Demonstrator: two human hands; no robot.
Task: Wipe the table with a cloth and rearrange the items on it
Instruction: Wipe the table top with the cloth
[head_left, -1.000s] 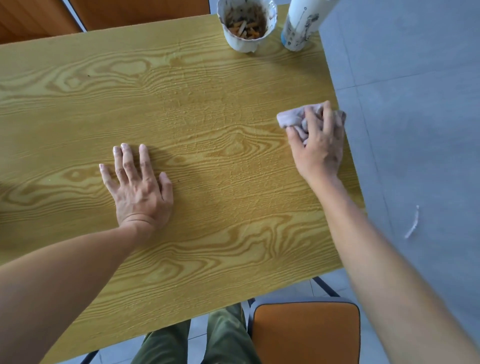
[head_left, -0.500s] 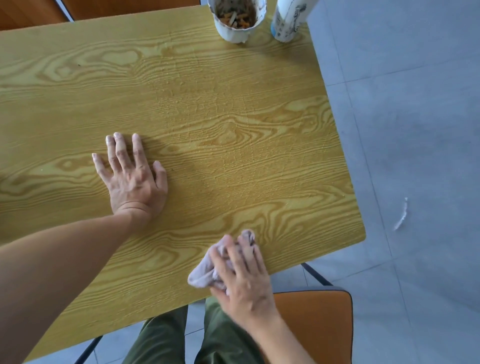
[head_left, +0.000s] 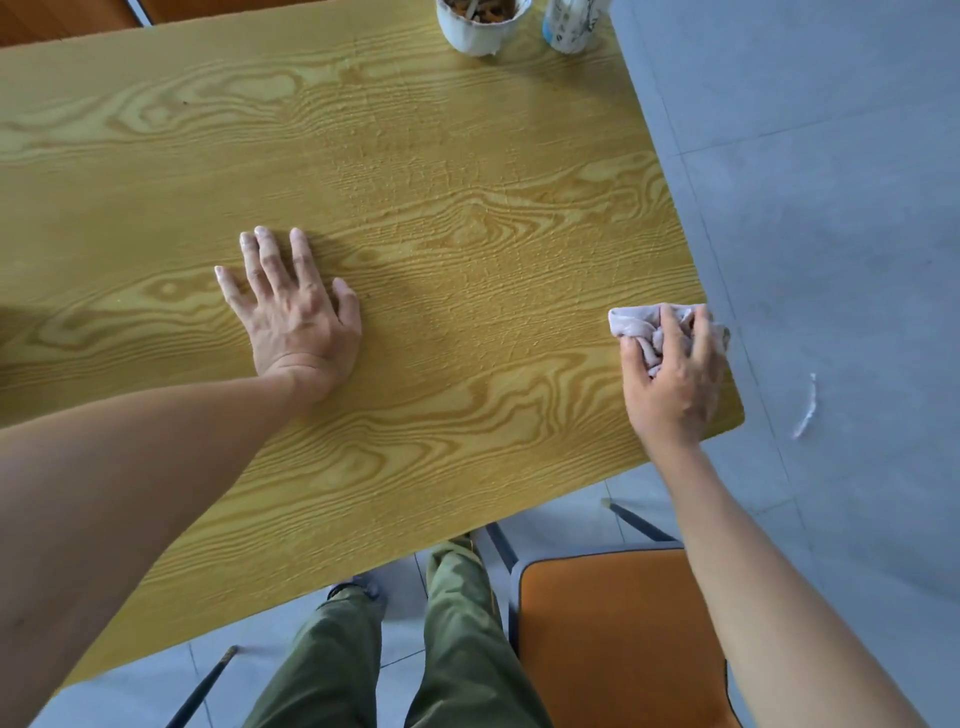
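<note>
A yellow wood-grain table fills most of the view. My right hand presses a crumpled pale pink cloth onto the table at its right edge, near the front right corner. My left hand lies flat on the table left of centre, fingers spread, holding nothing. At the far edge stand a white cup full of cigarette butts and, to its right, a white printed bottle, both cut off by the top of the frame.
An orange chair seat stands below the table's front right corner, next to my green trouser legs. Grey tiled floor lies to the right, with a white scrap on it. Orange chair backs show at the top left.
My right hand swept the cloth from the right edge down to the front edge, then back out to the right edge near the corner. My left hand stayed flat in place.
</note>
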